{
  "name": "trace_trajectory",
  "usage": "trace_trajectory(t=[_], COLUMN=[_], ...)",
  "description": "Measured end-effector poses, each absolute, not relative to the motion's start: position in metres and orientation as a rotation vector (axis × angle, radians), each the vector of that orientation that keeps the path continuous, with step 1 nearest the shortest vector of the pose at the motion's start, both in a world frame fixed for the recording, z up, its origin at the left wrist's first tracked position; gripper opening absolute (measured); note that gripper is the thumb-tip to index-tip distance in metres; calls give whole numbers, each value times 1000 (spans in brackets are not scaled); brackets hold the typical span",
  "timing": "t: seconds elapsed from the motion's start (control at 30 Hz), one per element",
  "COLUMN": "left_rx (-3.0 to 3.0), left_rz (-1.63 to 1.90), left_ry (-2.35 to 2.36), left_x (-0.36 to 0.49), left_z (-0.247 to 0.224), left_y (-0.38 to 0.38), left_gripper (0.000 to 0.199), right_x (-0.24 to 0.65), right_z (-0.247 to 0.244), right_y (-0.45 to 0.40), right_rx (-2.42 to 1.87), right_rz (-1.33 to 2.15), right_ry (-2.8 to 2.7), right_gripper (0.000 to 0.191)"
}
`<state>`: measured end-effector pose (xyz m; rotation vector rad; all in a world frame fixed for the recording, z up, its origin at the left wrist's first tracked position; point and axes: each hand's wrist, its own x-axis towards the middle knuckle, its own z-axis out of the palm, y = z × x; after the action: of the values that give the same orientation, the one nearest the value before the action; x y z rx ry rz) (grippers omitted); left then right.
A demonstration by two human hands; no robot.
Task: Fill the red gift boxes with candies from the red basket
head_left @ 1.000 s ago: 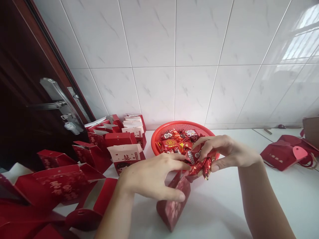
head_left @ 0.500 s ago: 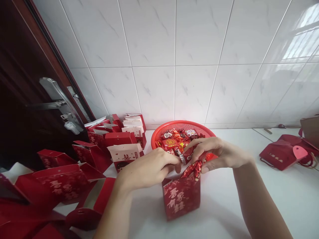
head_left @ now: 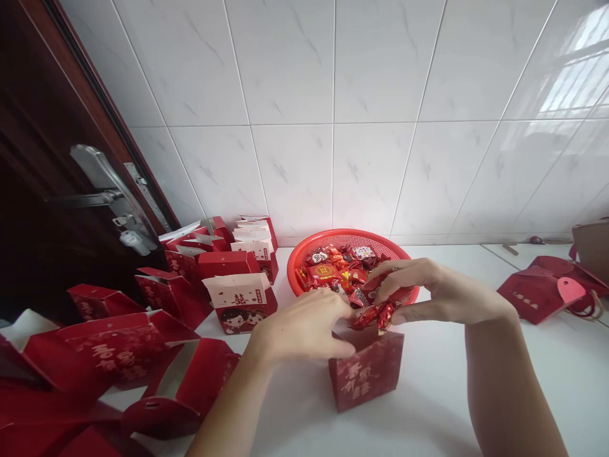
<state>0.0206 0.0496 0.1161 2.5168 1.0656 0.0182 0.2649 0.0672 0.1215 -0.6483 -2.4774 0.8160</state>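
A red box (head_left: 367, 374) with pale lettering stands upright on the white table, its top open. My left hand (head_left: 309, 324) is at the box's left rim, thumb and fingers pinched round its edge. Above the opening, my right hand (head_left: 421, 293) holds red-wrapped candies (head_left: 378, 315) between thumb and fingers. Just behind the hands sits a red plastic basket (head_left: 297, 254), with a pile of wrapped candies (head_left: 333, 270) inside. My right hand hides part of the basket's front.
Several red boxes (head_left: 118, 349) with raised flaps crowd the left side, near a dark door (head_left: 42, 127) with a metal handle. Closed red boxes (head_left: 537, 292) lie at the right. A tiled wall (head_left: 371, 158) rises behind the table.
The red box has shifted right and slightly away from me. Both hands have moved right, and my left hand has come down to the box's rim.
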Motion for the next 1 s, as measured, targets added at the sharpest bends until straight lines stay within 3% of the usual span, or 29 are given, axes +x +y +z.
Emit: trace_trajectory(t=[0.37,0.53,0.8,1.0], left_rx=[2452,2421,2444,2509], left_rz=[-57,-23,-23,-6], left_ry=[1139,1120,1109,1128], left_x=[22,20,22,26], left_z=[116,114,119,117], left_y=[42,42,38,22], left_gripper=[36,56,49,34], right_x=[248,237,244,255], right_z=[122,122,122,126], right_y=[41,33,33,26], right_rx=[-832,-1202,-1104,-867], right_rz=[702,578,572,587], right_ry=[-2655,-2686,-2732,-2668], right_gripper=[18,4,19,17])
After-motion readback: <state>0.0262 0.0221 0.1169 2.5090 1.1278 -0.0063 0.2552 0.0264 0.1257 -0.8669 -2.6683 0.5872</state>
